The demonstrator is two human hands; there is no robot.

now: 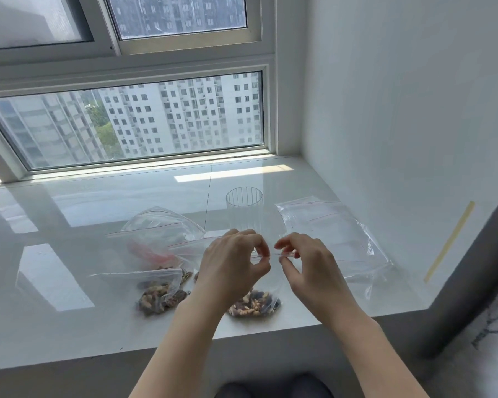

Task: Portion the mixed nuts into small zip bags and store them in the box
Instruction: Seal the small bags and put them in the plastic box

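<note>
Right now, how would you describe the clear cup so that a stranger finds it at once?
Start at the white windowsill under the window. The cup stands upright just beyond both hands, between the big bag and the flat empty bags. Only it is rigid, round and ribbed with vertical lines; all around it is soft plastic.

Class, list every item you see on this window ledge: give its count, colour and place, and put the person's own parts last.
Held nut bag: one, clear with brown nuts, front centre, red zip strip pinched by both hands.
Filled nut bag: one, clear, left of it.
Large bag: one, clear with something red inside, behind left.
Empty zip bags: a stack, clear, right.
Ribbed container: one, clear, behind centre.
Window ledge: white, glossy.
Left hand: pinches strip.
Right hand: pinches strip.
</note>
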